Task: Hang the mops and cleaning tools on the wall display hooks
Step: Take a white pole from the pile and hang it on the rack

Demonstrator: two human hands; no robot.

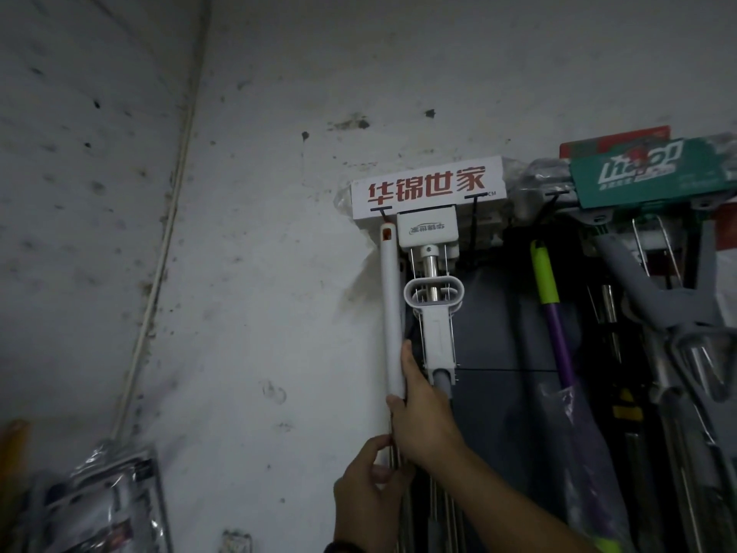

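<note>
A white mop handle (391, 313) stands upright against the wall, its top end with a small orange hole right under a black hook (103, 212) at the left of a white sponge-mop head (428, 189) with red Chinese letters. My right hand (422, 413) grips the handle's lower white part. Just below, my left hand (369, 488) holds the same handle where the white sleeve meets the steel tube. A hung white mop with an oval pull grip (434, 293) is directly to the right.
More hung mops fill the right: a green and purple handle (552, 313), grey squeeze mops (658, 297), a teal-labelled mop head (646, 173). The stained white wall (259, 273) lies left. Plastic-wrapped goods (99, 504) sit at the lower left.
</note>
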